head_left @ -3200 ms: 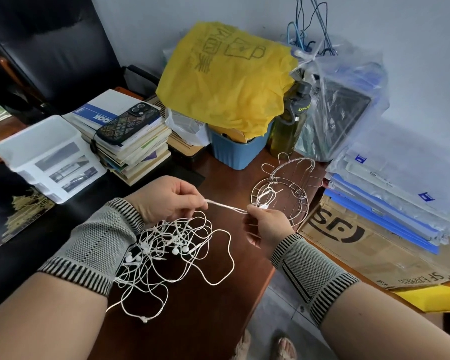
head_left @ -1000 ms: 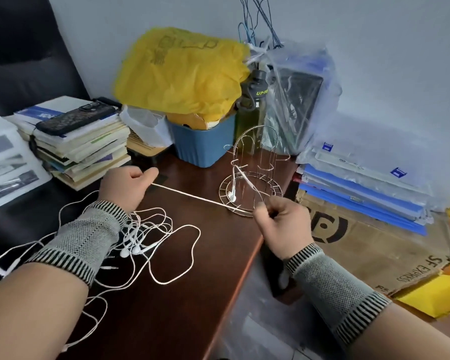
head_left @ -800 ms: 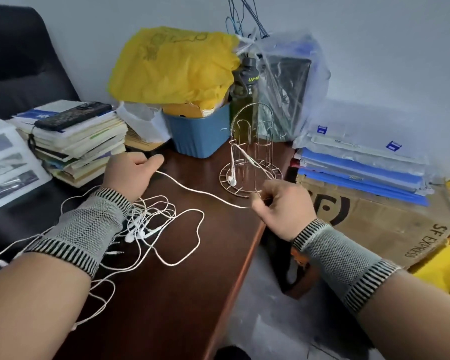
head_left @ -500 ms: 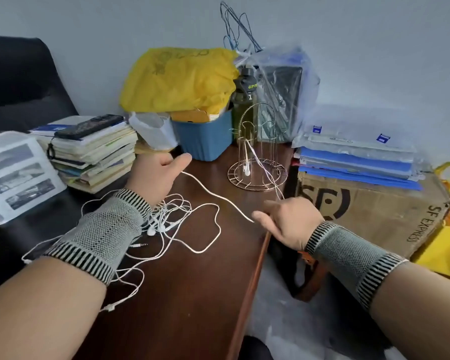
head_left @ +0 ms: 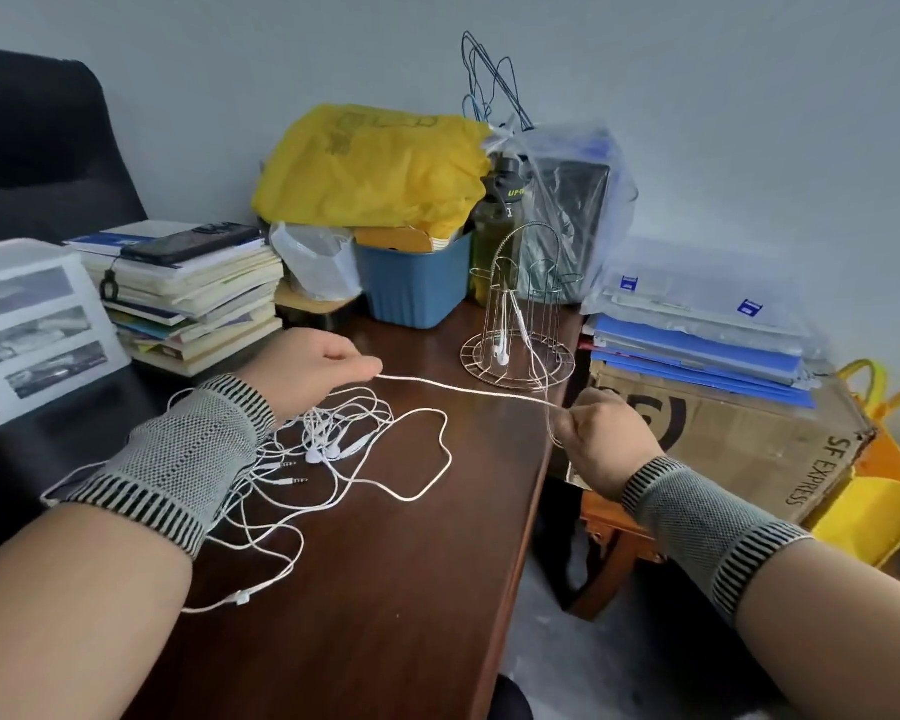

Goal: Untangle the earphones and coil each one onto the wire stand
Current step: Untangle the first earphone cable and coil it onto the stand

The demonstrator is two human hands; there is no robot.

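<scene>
Since half a second ago we see the cord [head_left: 468, 391] between the two hands drawn from a slack curve into a nearly straight line, and the right hand [head_left: 601, 433] has closed from a loose, low reach into a fist at the desk's right edge. The left hand [head_left: 307, 374] lies over the middle of the desk [head_left: 385, 589], its fingers pinching one end of that stretched cord, with a knitted wrist band [head_left: 178, 459] behind it. The right hand grips the other end with curled fingers; from there the white cord rises toward the wire stand [head_left: 518, 314], which stands upright near the desk's far right corner. Two earbuds [head_left: 500, 353] hang inside the stand just above its round base. Under and beside the left wrist we find the tangle of earphones [head_left: 333, 444], several buds and plugs bunched together, with loose loops spreading toward the near left edge and one wide loop reaching toward the middle. Along the far edge stand a stack of books [head_left: 193, 298] with a phone [head_left: 193, 244] on top, a blue bin [head_left: 417, 283] under a yellow bag [head_left: 375, 168], and a dark bottle [head_left: 494, 226]. Just off the right edge sits a cardboard box [head_left: 739, 439] carrying blue folders [head_left: 697, 350].
</scene>
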